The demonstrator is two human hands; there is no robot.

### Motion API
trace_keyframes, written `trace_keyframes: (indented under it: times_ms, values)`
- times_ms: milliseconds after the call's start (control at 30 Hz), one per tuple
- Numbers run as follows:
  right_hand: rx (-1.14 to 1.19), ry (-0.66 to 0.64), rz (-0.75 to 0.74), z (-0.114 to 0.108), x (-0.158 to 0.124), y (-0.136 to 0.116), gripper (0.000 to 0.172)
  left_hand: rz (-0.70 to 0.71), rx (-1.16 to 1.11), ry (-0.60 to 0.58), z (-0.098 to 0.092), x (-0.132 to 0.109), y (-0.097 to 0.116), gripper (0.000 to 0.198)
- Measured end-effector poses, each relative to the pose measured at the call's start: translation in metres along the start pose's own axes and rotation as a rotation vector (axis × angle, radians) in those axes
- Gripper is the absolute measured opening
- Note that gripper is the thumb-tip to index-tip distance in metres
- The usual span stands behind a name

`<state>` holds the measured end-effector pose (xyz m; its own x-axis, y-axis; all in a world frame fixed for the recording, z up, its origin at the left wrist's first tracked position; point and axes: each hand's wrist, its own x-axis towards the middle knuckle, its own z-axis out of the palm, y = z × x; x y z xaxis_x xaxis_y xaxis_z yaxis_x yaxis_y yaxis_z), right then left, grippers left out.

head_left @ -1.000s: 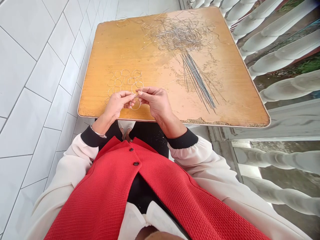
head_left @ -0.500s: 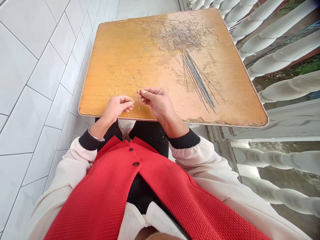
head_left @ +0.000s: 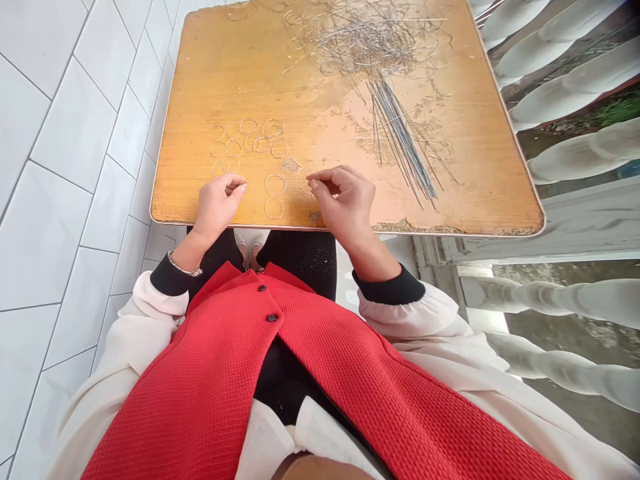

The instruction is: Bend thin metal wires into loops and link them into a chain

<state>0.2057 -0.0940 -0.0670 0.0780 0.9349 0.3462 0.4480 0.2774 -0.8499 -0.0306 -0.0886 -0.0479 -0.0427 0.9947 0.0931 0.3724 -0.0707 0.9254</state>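
Note:
A wire bent into a figure eight lies flat on the wooden table, between my two hands and apart from both. To its left, my left hand hovers over the near edge with fingers curled, thumb close to the forefinger, and nothing visible in it. On the other side, my right hand has thumb and forefinger drawn together in a pinch, also with nothing visible between them. Several more looped wires are spread just beyond my left hand, some of them also figure eights.
A bundle of straight grey wires lies at the right of the table. Behind it is a tangled heap of thin wire. A white tiled wall runs along the left, and a white balustrade along the right.
My hands have moved apart, the left going left and the right going right. The wire that my right hand pinched upright now lies on the table as a figure eight.

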Motion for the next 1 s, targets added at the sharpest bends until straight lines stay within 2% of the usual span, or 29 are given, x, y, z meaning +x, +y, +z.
trace_keyframes:
  times_ms: [100,233,367,533,633,700,767,867,1000]
  values:
    - [-0.173,-0.098,-0.190,-0.004,-0.021,-0.005,0.020,0.042,0.030,-0.010,-0.002,-0.004,-0.006,0.010]
    - [-0.362,-0.257,-0.429,0.009,-0.041,-0.009,0.031,0.106,0.094,-0.008,-0.001,-0.007,-0.010,0.013]
    - [-0.484,-0.290,-0.503,0.023,-0.051,-0.006,0.027,0.177,0.192,-0.012,0.000,-0.008,-0.009,0.018]
    - [-0.401,-0.298,-0.517,0.023,-0.054,-0.003,0.025,0.194,0.195,-0.050,0.001,-0.008,-0.007,0.021]
    - [-0.174,-0.177,-0.328,0.016,-0.048,-0.009,0.019,0.114,0.120,-0.043,0.005,-0.007,-0.003,0.021]
    - [0.092,-0.028,-0.085,0.011,-0.041,-0.017,0.018,0.015,0.003,-0.044,0.008,-0.006,0.004,0.021]
    - [0.395,0.058,0.161,0.007,-0.034,-0.025,0.025,-0.089,-0.135,-0.060,0.014,-0.005,0.013,0.025]
    - [0.742,0.053,0.390,0.008,-0.028,-0.034,0.035,-0.188,-0.299,-0.117,0.023,-0.005,0.030,0.036]
    - [0.893,-0.021,0.517,0.015,-0.032,-0.037,0.034,-0.194,-0.367,-0.119,0.031,-0.003,0.042,0.044]
